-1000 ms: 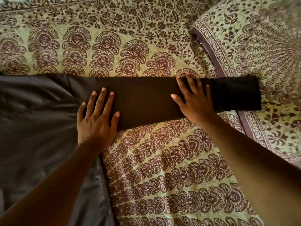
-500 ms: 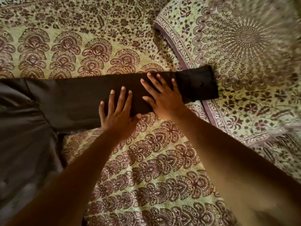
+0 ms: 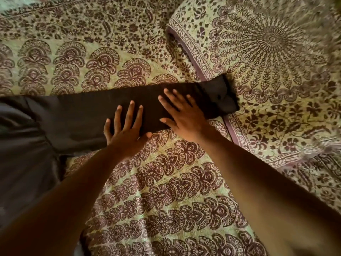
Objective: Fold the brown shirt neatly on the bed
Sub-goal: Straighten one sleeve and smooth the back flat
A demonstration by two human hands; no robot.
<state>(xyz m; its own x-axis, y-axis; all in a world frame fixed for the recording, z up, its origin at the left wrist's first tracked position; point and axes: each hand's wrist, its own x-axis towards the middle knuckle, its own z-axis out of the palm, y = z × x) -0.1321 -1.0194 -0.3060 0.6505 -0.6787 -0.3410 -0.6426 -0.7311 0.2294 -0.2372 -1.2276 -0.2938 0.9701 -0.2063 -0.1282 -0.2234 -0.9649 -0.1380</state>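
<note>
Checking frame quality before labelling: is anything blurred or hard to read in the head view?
Head view: upper right corner of the bedspread smeared by motion blur; brown shirt dark, its folds barely readable in dim warm light; left hand and right hand sharp.

Patterned pillow at the upper right, beside patterned bedspread
</note>
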